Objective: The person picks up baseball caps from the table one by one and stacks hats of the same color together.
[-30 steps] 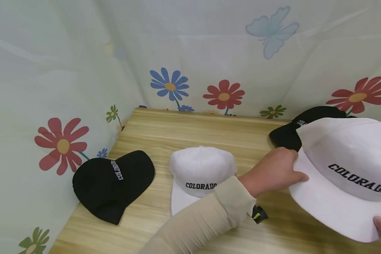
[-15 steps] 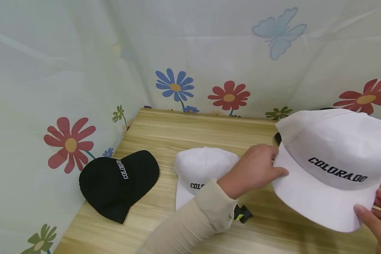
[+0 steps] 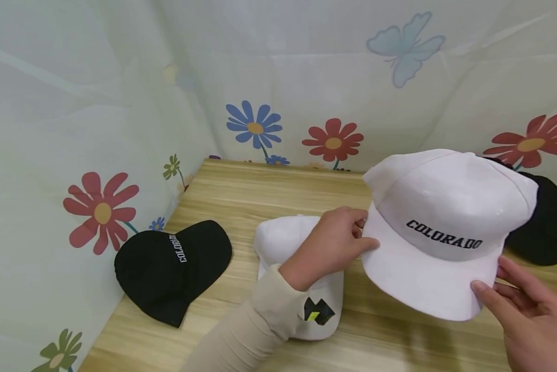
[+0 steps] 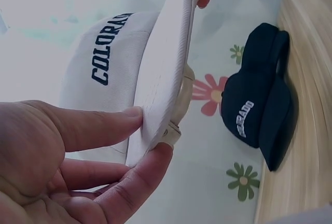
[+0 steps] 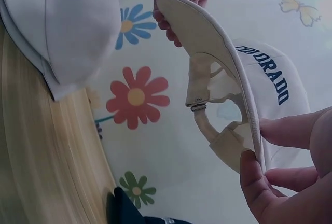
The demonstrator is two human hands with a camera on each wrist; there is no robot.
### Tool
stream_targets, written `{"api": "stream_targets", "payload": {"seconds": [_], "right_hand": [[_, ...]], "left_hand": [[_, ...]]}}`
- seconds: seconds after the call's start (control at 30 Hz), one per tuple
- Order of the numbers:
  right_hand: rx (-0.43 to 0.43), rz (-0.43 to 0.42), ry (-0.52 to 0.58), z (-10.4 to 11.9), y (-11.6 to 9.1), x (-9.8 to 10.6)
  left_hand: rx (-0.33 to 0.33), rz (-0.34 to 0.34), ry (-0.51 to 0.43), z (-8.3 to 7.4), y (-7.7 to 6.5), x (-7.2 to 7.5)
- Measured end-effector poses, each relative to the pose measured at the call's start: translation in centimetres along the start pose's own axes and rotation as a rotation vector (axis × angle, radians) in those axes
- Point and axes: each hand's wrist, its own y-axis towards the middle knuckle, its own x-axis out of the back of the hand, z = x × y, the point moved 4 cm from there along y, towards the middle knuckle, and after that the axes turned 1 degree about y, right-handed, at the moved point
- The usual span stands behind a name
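Observation:
A white baseball cap [image 3: 450, 201] lettered COLORADO is held above the table, tilted, its brim towards me. My left hand [image 3: 327, 247] pinches the brim's left side between thumb and fingers; my right hand [image 3: 534, 310] pinches its right side. From the right wrist view, the cap's hollow underside and rear strap [image 5: 198, 106] show beyond the brim. A second white cap [image 3: 278, 240] lies on the table under my left wrist, partly hidden by it. In the left wrist view, the thumb [image 4: 104, 125] presses the brim's top while a finger is beneath it.
A black COLORADO cap [image 3: 157, 274] lies at the left of the wooden table [image 3: 269, 191]. Another black cap [image 3: 545, 222] is partly covered by the held cap at right. Flowered fabric [image 3: 297, 77] hangs along the table's back and left edges.
Both hands have carried the held white cap leftwards and slightly up. More of the right-hand black cap now shows on its right side. The left forearm covers more of the white cap below.

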Motion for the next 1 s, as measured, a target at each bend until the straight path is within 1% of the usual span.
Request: {"api": "stream_targets", "payload": {"seconds": [0.03, 0.1, 0.13, 0.37, 0.6, 0.77, 0.87, 1.0], "right_hand": [[0.006, 0.018, -0.068, 0.1, -0.1, -0.2], [0.017, 0.046, -0.162, 0.4, -0.2, -0.6], [0.018, 0.06, -0.178, 0.4, -0.3, -0.8], [0.097, 0.147, -0.175, 0.8, -0.9, -2.0], [0.215, 0.245, -0.181, 2.5, -1.8, -4.0], [0.316, 0.292, -0.147, 3.7, -2.5, -5.6], [0.379, 0.317, -0.114, 4.3, -3.0, -6.5], [0.422, 0.349, -0.078, 4.9, -3.6, -7.7]], "left_hand": [[0.007, -0.006, 0.009, 0.3, -0.2, 0.2], [0.027, -0.018, 0.022, 0.7, -0.6, 0.7], [0.039, -0.023, 0.027, 1.0, -0.8, 0.9], [0.117, -0.05, -0.006, 2.1, -2.1, 1.9], [0.165, -0.105, -0.035, 3.4, -3.8, 3.3], [0.207, -0.137, -0.054, 4.7, -5.2, 4.3], [0.245, -0.147, -0.054, 5.5, -6.0, 4.8], [0.292, -0.166, -0.04, 6.4, -7.0, 5.6]]}}
